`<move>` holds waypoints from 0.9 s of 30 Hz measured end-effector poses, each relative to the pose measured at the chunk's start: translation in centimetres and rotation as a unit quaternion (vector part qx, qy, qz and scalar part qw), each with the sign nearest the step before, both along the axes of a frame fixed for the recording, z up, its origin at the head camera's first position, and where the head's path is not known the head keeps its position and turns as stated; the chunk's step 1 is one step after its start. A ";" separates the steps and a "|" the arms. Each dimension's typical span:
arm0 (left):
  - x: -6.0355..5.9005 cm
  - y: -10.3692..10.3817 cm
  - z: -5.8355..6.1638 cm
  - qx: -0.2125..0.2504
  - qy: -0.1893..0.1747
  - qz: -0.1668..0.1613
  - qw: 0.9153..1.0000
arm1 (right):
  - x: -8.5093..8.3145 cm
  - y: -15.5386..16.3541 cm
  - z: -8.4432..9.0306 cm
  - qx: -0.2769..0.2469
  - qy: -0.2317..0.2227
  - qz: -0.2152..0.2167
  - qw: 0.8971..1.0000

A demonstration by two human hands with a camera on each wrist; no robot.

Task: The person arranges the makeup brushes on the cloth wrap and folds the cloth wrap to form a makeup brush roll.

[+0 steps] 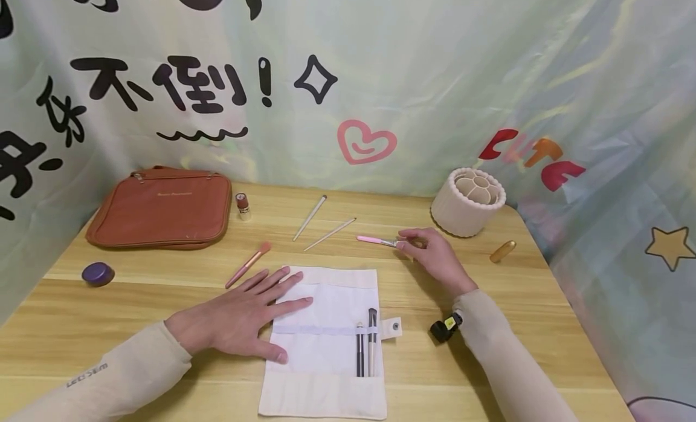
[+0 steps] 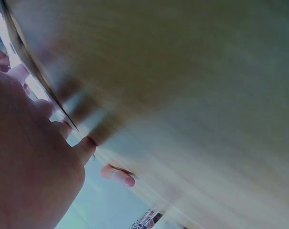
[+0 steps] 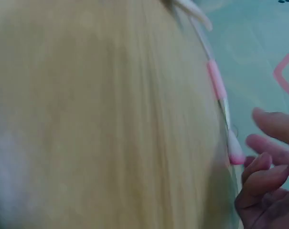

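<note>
while the left hand [image 1: 239, 319] spreads its fingers wide over the left edge of the white cloth roll [image 1: 321, 401] at lower centre of the head view, the right hand [image 1: 435, 259] is at the bristle end of the pink-handled brush [image 1: 371, 239], right of centre, fingers loosely bent, thumb apart, gripping nothing visible. the brush looks light and stiff, perhaps slippery, with soft bristles; a mid-handle pinch seems best.

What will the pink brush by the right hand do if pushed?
The pink brush might roll, since its handle looks slim and rounded. It's probably light, being thin, and its pink-tipped bristles look soft enough to bend.
</note>
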State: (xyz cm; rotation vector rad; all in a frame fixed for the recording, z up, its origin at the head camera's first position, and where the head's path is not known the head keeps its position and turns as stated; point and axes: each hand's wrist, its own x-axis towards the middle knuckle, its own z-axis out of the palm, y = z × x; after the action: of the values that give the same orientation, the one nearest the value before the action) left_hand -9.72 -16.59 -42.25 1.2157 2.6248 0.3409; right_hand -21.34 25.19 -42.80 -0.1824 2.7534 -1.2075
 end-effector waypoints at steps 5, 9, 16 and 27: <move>0.0 0.0 0.1 -0.003 0.005 -0.002 1.000 | -0.2 -0.5 0.0 0.074 0.033 0.014 0.997; 0.0 0.0 0.0 -0.002 0.007 -0.003 1.000 | -0.2 -0.8 0.1 0.087 0.031 0.019 0.996; -0.1 0.0 -0.2 -0.001 0.001 -0.001 1.000 | 0.5 -0.7 0.8 -0.049 -0.039 0.012 0.998; -0.1 0.0 -0.2 -0.001 -0.003 0.001 1.000 | 2.3 -3.2 3.1 -0.183 -0.056 0.059 0.980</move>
State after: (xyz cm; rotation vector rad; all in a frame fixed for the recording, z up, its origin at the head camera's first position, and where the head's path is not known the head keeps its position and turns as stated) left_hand -9.83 -16.59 -42.46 1.2084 2.6210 0.3410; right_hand -19.07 22.00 -39.67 -0.2992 2.3660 -1.6252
